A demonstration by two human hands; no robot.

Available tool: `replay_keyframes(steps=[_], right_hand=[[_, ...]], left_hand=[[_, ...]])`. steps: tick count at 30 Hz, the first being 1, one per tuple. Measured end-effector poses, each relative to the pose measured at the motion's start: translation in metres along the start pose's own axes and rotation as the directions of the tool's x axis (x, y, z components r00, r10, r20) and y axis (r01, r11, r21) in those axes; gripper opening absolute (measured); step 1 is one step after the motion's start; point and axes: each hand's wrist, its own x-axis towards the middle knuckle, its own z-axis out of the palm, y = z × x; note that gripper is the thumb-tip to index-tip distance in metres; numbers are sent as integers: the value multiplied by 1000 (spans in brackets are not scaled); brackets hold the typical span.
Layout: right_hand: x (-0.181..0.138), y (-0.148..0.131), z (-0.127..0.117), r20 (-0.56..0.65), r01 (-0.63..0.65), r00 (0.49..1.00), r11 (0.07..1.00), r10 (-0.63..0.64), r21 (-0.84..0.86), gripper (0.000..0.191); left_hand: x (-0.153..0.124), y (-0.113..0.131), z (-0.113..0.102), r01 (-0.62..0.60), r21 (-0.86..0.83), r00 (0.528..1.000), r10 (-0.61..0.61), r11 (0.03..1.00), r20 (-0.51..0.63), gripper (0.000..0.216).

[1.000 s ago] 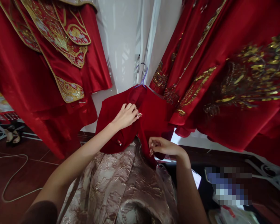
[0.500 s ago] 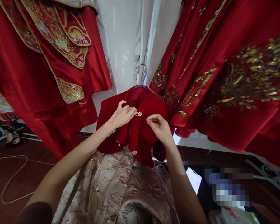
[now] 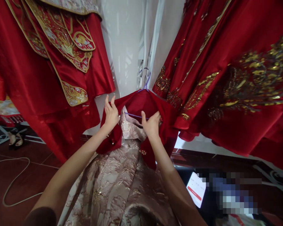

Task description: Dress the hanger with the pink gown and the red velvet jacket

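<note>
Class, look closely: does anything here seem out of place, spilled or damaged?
A pale cord lies loose in a curve on the floor, looking untidy rather than put away. No spill or damage is evident.

Red jacket (image 3: 165,127), dusty-pink brocade dress (image 3: 119,172)

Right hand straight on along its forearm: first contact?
Likely the inside of the red jacket, though the purple hanger bar near the right hand could come first; depth is unclear.
</note>
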Motion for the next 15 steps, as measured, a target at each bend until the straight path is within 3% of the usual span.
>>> replay_keyframes(steps=[4,7,11,13,15], right_hand=[[22,27,-24,-17,36,999,996,-38,-79,75],[40,40,-40,45,34,999,988,-27,-150,77],[67,48,-54,164,-28,981,923,98,-384,84],[85,48,-60,239,6,963,873,127,-487,87],[106,47,-67,337,71,932,843,135,-533,86]], left_hand=[[27,-30,-9,105,-70,992,-99,992,83,77],[50,-43,-26,201,76,951,-213,977,224,58],[67,-43,-46,198,190,916,-251,962,313,33],[71,-42,-54,255,125,880,-284,959,381,22],[72,-45,-60,406,-27,807,-344,914,480,16]])
